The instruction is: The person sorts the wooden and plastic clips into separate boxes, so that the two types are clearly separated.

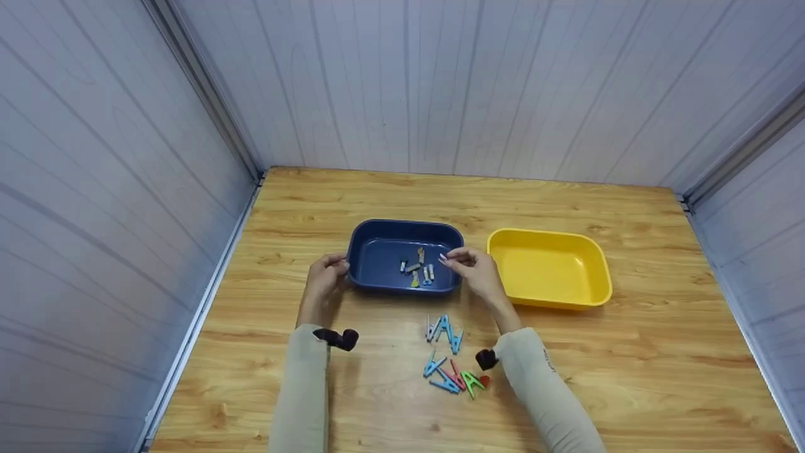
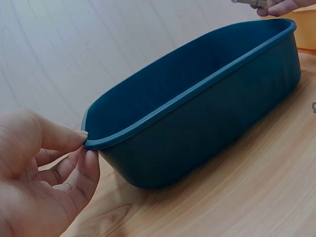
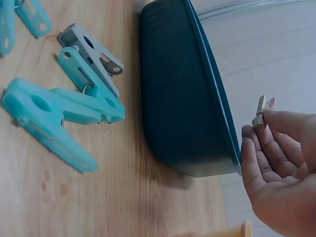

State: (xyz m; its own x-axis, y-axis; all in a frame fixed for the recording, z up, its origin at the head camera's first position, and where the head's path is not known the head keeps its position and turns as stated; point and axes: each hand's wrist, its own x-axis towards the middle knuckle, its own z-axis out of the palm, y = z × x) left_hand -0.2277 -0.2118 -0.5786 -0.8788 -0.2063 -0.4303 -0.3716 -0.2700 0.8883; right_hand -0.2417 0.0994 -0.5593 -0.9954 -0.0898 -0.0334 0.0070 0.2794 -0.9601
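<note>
From here, left hand [image 1: 325, 274] pinches the blue tub [image 2: 207, 113], prob steadying it, while right hand [image 1: 478, 270] pinches a tiny clip [image 3: 261, 105] above the tub's right end.

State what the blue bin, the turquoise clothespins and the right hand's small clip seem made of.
Blue bin: probably moulded plastic, satin finish; its wall is smooth and evenly coloured.
Turquoise clothespins: likely plastic with a soft sheen; smooth arms, cleanly shaped holes.
Small clip: perhaps bare wood, matt, judging by its pale tan.
</note>
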